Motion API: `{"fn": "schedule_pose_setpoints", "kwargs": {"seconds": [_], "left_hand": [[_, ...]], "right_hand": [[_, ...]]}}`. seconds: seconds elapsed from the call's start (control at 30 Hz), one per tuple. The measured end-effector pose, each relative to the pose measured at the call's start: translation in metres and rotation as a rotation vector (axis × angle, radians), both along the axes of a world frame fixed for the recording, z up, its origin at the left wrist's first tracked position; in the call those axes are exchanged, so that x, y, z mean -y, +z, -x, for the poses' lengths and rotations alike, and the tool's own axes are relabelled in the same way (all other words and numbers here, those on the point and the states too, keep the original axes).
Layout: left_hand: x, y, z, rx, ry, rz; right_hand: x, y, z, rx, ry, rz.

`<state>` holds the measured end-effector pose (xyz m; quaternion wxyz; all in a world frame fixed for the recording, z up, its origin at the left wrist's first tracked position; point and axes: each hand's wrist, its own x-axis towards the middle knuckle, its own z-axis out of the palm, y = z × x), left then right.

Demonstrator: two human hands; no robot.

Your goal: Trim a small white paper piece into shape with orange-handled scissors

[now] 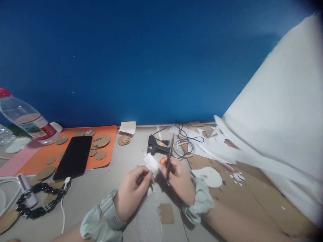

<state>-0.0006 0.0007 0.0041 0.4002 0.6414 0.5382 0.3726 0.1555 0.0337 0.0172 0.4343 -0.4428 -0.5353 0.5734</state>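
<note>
A small white paper piece (152,163) is between my two hands in the middle of the view. My left hand (134,190) has its fingers closed by the lower edge of the paper, with a small, unclear bit at the fingertips. My right hand (178,178) grips dark-bladed scissors (170,158) with orange handles, blades pointing up and away; its fingertips are against the paper's right side. Just beyond the hands lies a black glue gun (156,147). A clear, glittery sheet (149,218) and a brown cardboard piece (167,213) lie below the hands.
At left are a bottle (32,124), a black phone (73,157) on orange paper (107,155), cardboard discs (102,141) and a beaded bracelet (37,211). Coiled cable (183,148), a white cutout (209,177) and paper scraps (237,176) lie at right, beside draped white material (285,90).
</note>
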Motion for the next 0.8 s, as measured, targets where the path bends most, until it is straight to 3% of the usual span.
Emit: {"fn": "schedule_pose_setpoints", "kwargs": {"seconds": [0.37, 0.57, 0.8], "left_hand": [[-0.0009, 0.0009, -0.0002, 0.013, -0.018, 0.015], [0.0002, 0.0024, 0.0005, 0.002, 0.023, 0.015], [-0.0040, -0.0008, 0.0014, -0.176, 0.157, -0.211]], "right_hand": [[0.0003, -0.0016, -0.0030, 0.029, -0.040, -0.046], [-0.0006, 0.0019, -0.0033, -0.010, -0.091, 0.035], [-0.0002, 0.0013, -0.0014, -0.016, -0.112, 0.068]]}}
